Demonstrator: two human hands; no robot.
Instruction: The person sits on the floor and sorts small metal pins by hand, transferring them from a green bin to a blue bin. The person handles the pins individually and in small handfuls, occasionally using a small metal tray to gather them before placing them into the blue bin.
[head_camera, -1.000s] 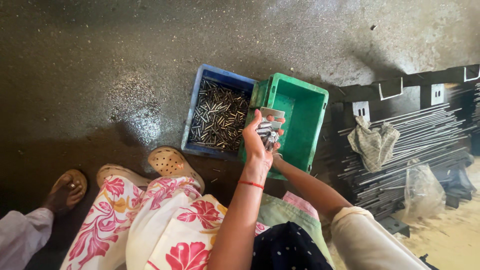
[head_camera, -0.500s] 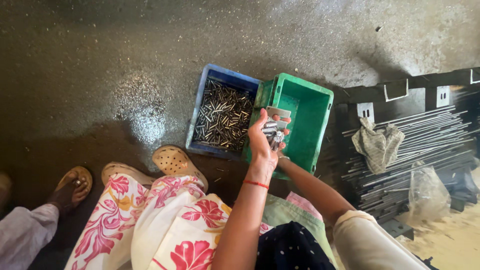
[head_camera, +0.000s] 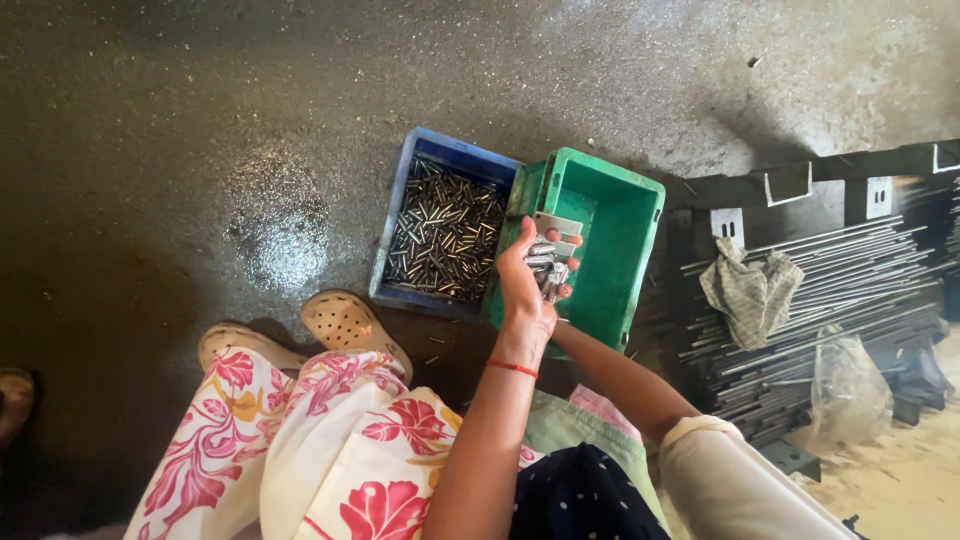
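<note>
I see my left hand (head_camera: 522, 290) curled around a bunch of metal pins (head_camera: 545, 262) over the green bin (head_camera: 620, 260), right hand's fingers (head_camera: 568, 290) hidden behind, grip unclear, blue bin (head_camera: 400, 215) of pins beside.

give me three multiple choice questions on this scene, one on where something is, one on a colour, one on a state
1. Where does the checked rag lie?
A. on the stack of long metal rods
B. inside the blue crate
C. on the person's lap

2. What colour is the crate that the left hand is held over?
A. red
B. green
C. yellow

3. What is the state of the blue crate?
A. upside down
B. covered with a lid
C. open, holding many small metal pins

Answers: 1 A, the rag is draped over the rods at the right. 2 B, the green crate sits beside the blue one. 3 C, the loose pins show from above.
</note>
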